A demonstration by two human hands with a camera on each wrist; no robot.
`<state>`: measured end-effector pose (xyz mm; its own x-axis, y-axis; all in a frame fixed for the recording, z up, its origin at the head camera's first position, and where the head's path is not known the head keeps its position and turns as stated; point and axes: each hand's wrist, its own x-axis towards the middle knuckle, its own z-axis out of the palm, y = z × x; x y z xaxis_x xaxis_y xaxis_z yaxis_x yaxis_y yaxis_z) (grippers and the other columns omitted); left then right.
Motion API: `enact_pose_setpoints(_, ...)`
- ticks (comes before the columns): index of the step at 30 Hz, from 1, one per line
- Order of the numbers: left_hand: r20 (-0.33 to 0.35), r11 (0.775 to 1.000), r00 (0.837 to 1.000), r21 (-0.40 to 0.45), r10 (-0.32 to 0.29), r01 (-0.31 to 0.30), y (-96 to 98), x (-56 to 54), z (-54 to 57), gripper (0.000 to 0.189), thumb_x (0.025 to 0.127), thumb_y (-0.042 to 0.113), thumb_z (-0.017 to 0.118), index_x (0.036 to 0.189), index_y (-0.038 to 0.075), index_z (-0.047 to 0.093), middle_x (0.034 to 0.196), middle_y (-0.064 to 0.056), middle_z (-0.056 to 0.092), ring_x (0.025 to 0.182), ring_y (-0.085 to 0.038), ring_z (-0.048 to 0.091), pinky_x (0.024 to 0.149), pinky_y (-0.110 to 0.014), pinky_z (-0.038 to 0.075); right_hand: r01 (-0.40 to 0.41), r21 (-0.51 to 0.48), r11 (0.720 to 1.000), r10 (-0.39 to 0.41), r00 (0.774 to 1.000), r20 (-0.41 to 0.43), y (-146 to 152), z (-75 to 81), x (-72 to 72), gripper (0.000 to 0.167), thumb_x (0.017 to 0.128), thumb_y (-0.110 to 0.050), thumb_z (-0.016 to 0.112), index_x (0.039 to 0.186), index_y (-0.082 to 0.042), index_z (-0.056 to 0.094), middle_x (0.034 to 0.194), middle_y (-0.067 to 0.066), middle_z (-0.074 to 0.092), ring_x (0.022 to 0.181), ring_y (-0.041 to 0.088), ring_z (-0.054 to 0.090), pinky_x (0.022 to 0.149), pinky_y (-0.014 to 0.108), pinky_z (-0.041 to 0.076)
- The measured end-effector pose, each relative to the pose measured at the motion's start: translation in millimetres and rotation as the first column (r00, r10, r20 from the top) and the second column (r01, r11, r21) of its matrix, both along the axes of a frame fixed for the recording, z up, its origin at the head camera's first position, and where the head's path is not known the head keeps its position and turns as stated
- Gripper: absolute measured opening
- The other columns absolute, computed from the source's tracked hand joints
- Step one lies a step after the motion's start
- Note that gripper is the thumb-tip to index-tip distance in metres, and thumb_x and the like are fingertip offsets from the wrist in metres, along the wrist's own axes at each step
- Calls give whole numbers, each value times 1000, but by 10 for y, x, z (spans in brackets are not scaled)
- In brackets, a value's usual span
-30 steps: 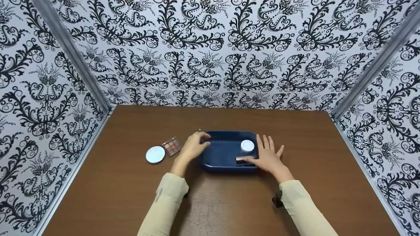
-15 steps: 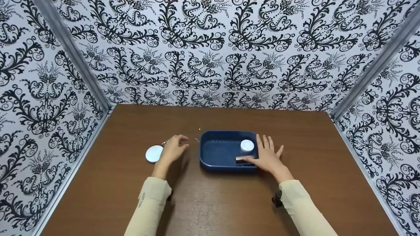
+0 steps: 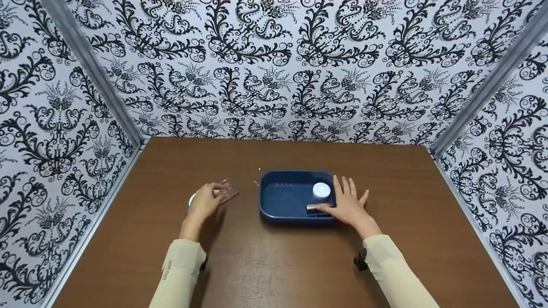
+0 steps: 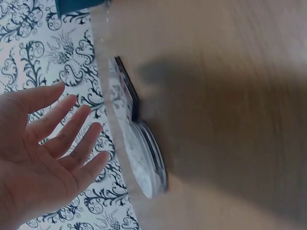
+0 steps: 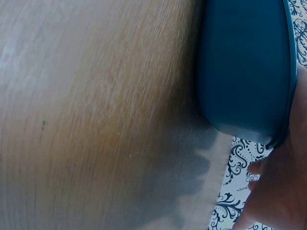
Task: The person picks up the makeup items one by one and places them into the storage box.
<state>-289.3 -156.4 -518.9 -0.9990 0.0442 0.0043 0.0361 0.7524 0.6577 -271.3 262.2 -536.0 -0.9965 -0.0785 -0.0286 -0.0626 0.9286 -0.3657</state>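
Observation:
My left hand (image 3: 204,203) hovers above a round white compact (image 3: 191,199), mostly hidden under it in the head view. Beside the compact lies an eyeshadow palette (image 3: 227,191), close to my fingertips. In the left wrist view the hand (image 4: 53,153) has loosely spread fingers and holds nothing; the palette (image 4: 125,88) and compact (image 4: 144,158) lie edge to edge. My right hand (image 3: 349,207) rests on the right rim of a blue tray (image 3: 262,201), fingers spread. Its thumb reaches inside over a small tube with a shiny copper end (image 3: 313,207). A white lidded jar (image 3: 321,190) stands in the tray.
The brown wooden table (image 3: 265,265) is bounded by black-and-white patterned walls (image 3: 274,77) at the back and sides. Tiny shiny bits (image 3: 256,182) lie just left of the tray.
My left hand has moved left from the tray's left rim, past the palette, to over the compact. My right hand stays at the tray's right rim, and the tray has not moved.

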Motion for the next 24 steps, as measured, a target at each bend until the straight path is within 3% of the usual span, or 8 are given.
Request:
enact_pose_setpoints(6,-3,998,1000,-51,25,-25,-120,-1,-66,38,92,12,67,128,1,63,136,-25,59,128,-46,54,104,-57,45,-2,6,1000,2,1000,-6,8,-12,-11,117,79,-71,67,161,-10,9,166,25,9,154,44,0,108,82,-7)
enact_pose_setpoints(12,-14,992,999,-111,51,-52,-171,-1,-145,49,87,11,72,133,-1,59,144,-26,51,129,-51,50,104,-60,45,0,5,1000,0,1000,-5,9,-17,-13,117,79,-72,66,161,-11,9,166,25,10,154,44,0,108,82,-7)
enact_pose_setpoints(18,15,978,998,-198,62,-58,-215,17,-188,59,87,18,75,139,1,53,152,-28,40,138,-53,37,113,-62,35,4,9,1000,-5,1000,2,3,-19,-12,117,79,-74,64,161,-13,7,166,23,9,154,42,-1,109,81,-7)
enact_pose_setpoints(24,61,980,995,-184,84,-72,-249,18,-208,70,84,18,76,144,-1,46,156,-29,33,143,-52,29,117,-62,29,11,19,1000,-11,1000,6,-5,-17,-14,118,78,-74,64,161,-12,9,166,23,11,154,43,0,108,82,-6)
